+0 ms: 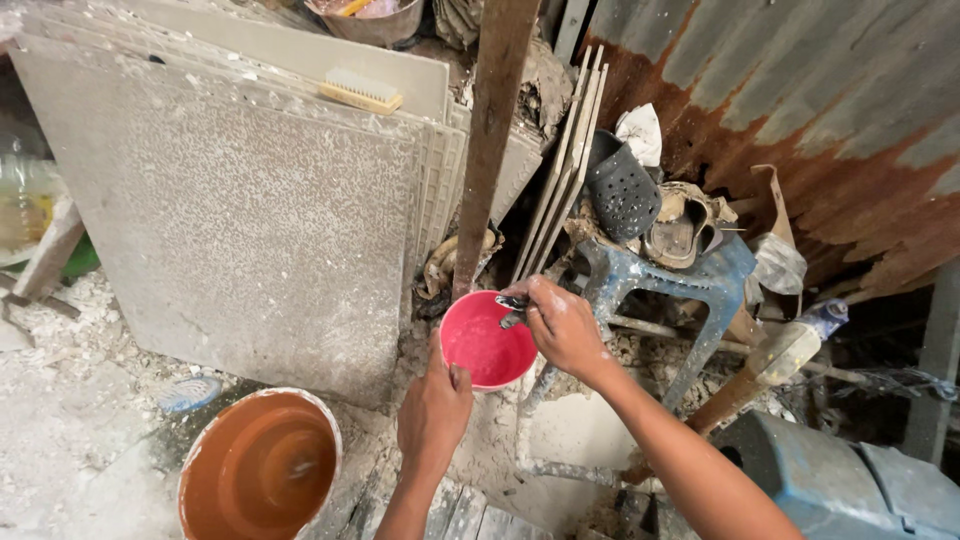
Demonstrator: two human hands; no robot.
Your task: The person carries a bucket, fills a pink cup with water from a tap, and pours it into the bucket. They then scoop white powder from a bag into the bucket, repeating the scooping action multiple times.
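My left hand (pixel 434 410) grips the near rim of a small pink bowl (pixel 484 345), holding it tilted up in front of me. A smear of pale grey paste coats its inside. My right hand (pixel 562 325) is closed on a small dark scraper tool (pixel 511 310), whose tip rests at the bowl's upper right rim. Both hands are dusted with dried white paste.
An orange bucket (pixel 260 468) stands at lower left. Large grey tiles (pixel 230 200) lean against the back, with a scrub brush (pixel 360 92) on top. A rusty post (pixel 490 130) rises behind the bowl. A blue plastic stool (pixel 690 280) carries worn shoes before a rusty corrugated sheet (pixel 800 110).
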